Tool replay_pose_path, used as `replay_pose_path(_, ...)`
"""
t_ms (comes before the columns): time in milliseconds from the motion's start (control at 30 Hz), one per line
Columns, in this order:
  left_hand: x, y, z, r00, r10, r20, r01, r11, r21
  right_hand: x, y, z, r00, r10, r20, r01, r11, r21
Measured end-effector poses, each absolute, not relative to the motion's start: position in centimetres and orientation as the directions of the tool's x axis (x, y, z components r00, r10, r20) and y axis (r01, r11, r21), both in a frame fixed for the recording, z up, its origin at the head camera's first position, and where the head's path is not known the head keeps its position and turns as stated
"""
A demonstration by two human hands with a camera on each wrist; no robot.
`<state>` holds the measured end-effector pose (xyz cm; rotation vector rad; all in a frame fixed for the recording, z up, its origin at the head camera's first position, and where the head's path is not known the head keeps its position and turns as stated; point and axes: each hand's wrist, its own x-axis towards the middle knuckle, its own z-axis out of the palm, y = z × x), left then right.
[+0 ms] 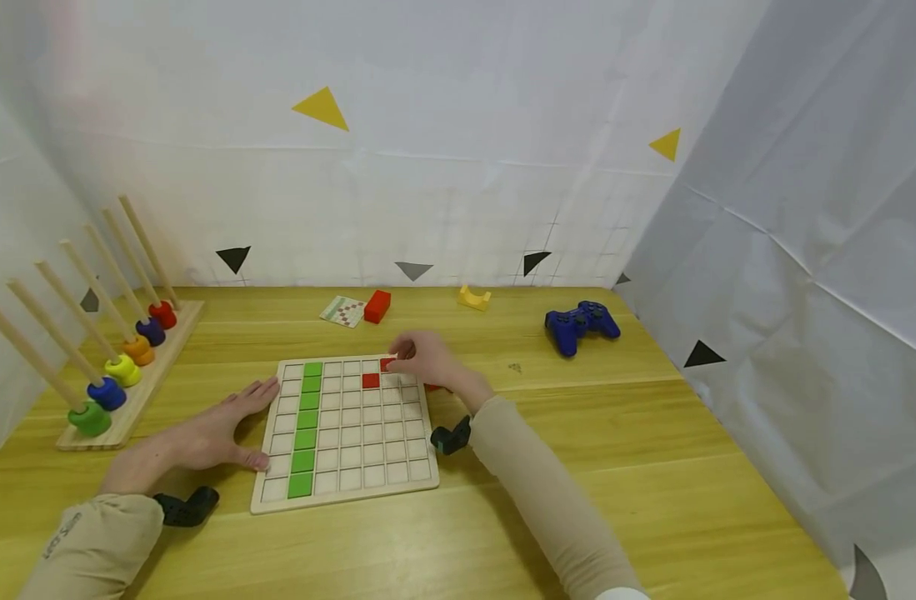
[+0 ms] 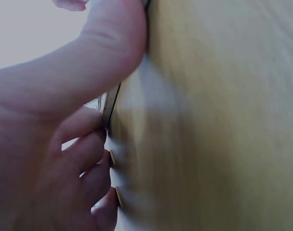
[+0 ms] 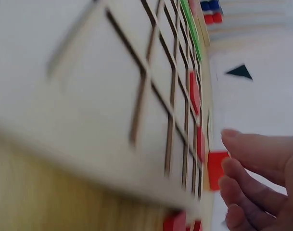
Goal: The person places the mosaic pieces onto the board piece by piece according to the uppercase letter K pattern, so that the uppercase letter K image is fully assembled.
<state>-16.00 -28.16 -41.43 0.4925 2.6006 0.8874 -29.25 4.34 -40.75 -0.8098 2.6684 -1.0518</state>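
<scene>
A wooden grid board (image 1: 351,492) lies on the table with a column of green tiles (image 1: 306,419) in its second column from the left. Two red tiles sit at its far side: one red tile (image 1: 371,381) in the second row, another red tile (image 1: 387,364) in the far row. My left hand (image 1: 217,429) rests along the board's left edge, fingers and thumb spread. Over the far right corner hovers my right hand (image 1: 425,361), its fingers loosely bent beside the far red tile. Nothing shows between the thumb and fingers (image 3: 247,185) in the right wrist view.
Loose red pieces (image 3: 175,222) lie just off the board's right edge. Behind the board are a patterned card (image 1: 342,311), a red block (image 1: 377,307) and a yellow arch (image 1: 474,298). A blue game controller (image 1: 581,325) lies right; a peg rack (image 1: 157,367) with colored rings stands left.
</scene>
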Motion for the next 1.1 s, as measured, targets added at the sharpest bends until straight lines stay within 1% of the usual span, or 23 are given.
replay_pose_path(200, -16.0, -28.1, -41.5, -0.88, 0.421, -0.218, 0.205, 0.752, 0.626, -31.0, 6.8, -41.2, -0.923, -0.371, 0.102, -0.335, 0.644, -0.687)
replay_pose_path(333, -15.9, -28.1, -41.5, -0.881, 0.421, -0.216, 0.208, 0.754, 0.623, -31.7, 8.1, -41.3, -0.951, -0.305, 0.04, -0.251, 0.694, -0.675)
replay_pose_path(400, -15.9, -28.1, -41.5, -0.881, 0.422, -0.214, 0.21, 0.754, 0.622, -31.9, 8.6, -41.3, -0.955, -0.298, -0.003, -0.223, 0.72, -0.657)
replay_pose_path(533, -15.9, -28.1, -41.5, -0.88, 0.427, -0.209, 0.216, 0.751, 0.624, -32.3, 9.0, -41.2, -0.947, -0.314, -0.063, -0.214, 0.768, -0.603)
replay_pose_path(633, -15.9, -28.1, -41.5, -0.879, 0.429, -0.209, 0.218, 0.751, 0.623, -32.4, 9.1, -40.9, -0.94, -0.33, -0.084, -0.229, 0.794, -0.563)
replay_pose_path(767, -16.0, -28.1, -41.5, -0.879, 0.428, -0.211, 0.216, 0.75, 0.625, -32.4, 8.9, -40.5, -0.938, -0.334, -0.092, -0.235, 0.809, -0.539)
replay_pose_path(1100, -16.1, -28.2, -41.5, -0.883, 0.416, -0.218, 0.203, 0.755, 0.623, -32.6, 8.8, -40.5, -0.946, -0.309, -0.095, -0.208, 0.808, -0.552)
